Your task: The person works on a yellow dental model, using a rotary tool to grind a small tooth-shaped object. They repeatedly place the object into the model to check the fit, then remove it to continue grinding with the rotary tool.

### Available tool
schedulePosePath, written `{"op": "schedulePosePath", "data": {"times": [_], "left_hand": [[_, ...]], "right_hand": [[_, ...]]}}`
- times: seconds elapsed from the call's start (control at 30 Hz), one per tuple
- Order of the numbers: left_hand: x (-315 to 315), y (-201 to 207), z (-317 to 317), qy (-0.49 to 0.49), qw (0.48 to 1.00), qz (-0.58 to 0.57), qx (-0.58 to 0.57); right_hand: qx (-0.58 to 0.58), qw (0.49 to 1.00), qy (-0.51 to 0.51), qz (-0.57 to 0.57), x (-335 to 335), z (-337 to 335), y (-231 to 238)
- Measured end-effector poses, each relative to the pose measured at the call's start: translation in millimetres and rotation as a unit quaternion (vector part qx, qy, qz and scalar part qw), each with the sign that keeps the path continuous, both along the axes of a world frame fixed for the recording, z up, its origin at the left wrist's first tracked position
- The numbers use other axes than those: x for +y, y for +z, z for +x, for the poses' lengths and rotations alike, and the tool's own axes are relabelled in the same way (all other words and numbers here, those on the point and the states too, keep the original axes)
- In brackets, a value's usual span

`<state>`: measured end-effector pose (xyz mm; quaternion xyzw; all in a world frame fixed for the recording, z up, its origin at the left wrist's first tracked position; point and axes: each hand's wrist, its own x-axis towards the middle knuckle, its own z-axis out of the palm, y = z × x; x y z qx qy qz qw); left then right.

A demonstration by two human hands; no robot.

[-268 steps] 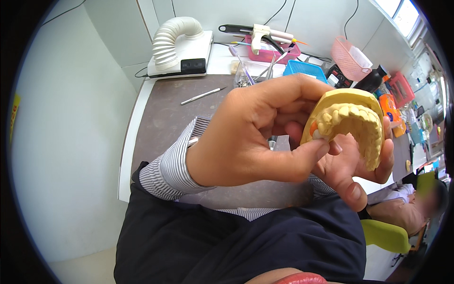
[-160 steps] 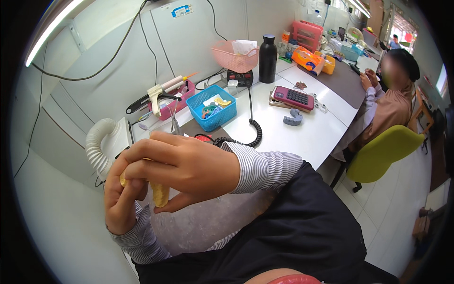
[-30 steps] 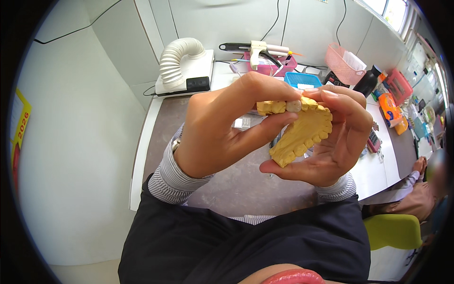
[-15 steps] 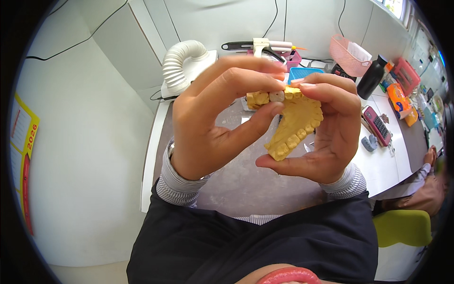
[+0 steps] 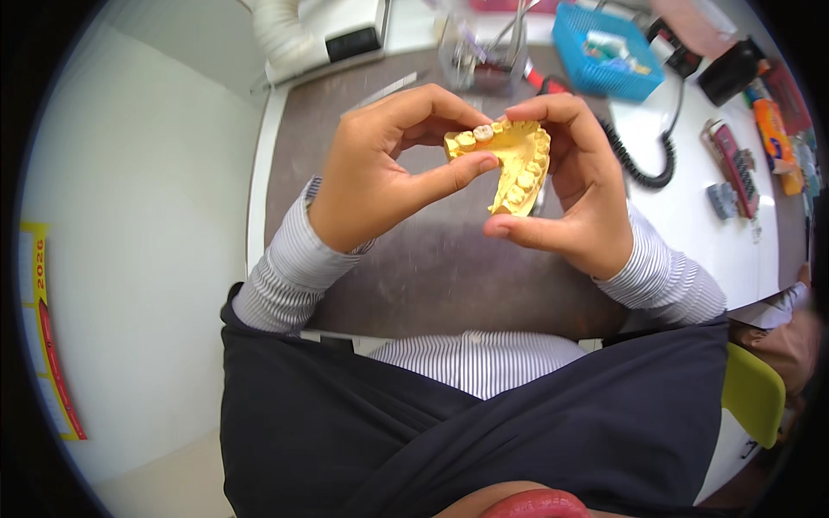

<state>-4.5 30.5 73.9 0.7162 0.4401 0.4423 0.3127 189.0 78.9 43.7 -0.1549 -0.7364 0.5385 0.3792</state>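
A yellow dental cast [image 5: 525,164], shaped like an arch with moulded teeth, is held up between both hands over the desk. One tooth on its upper left stretch is a whitish crown [image 5: 484,133], paler than the teeth around it. My left hand [image 5: 389,164] pinches the cast's left end, with the thumb on the inner side and the fingers behind. My right hand [image 5: 580,186] grips the other side, fingertips at the top and thumb at the lower end. The cast's back is hidden.
Beyond the hands stand a clear holder [image 5: 484,60] of tools and a blue basket [image 5: 604,73]. A black coiled cord [image 5: 654,180], a grey dental model [image 5: 721,200] and a pink calculator-like device [image 5: 734,168] lie to the right. A white hose [image 5: 283,39] is at the far left.
Both hands have lowered the cast toward the desk, and it now appears farther off. The view has tipped down, bringing in more of the desk and basket. Both grips stay on the cast.
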Motion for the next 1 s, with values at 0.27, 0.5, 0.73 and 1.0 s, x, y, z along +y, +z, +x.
{"op": "schedulePosePath", "data": {"times": [0.27, 0.5, 0.73, 1.0], "left_hand": [[-5, -76, -18, -0.009, 0.999, -0.045, -0.012], [-5, -82, -14, -0.024, 1.0, 0.009, 0.01], [-7, -83, -12, -0.036, 0.986, -0.078, -0.14], [-14, -70, -1, -0.034, 0.887, -0.315, -0.337]], "right_hand": [[-0.103, 0.994, 0.021, 0.037, 2, -8, -53], [-0.081, 0.98, 0.032, 0.181, 15, -1, -59], [-0.02, 0.965, -0.013, 0.261, 10, -11, -67], [0.03, 0.937, -0.046, 0.344, 14, -15, -69]]}}
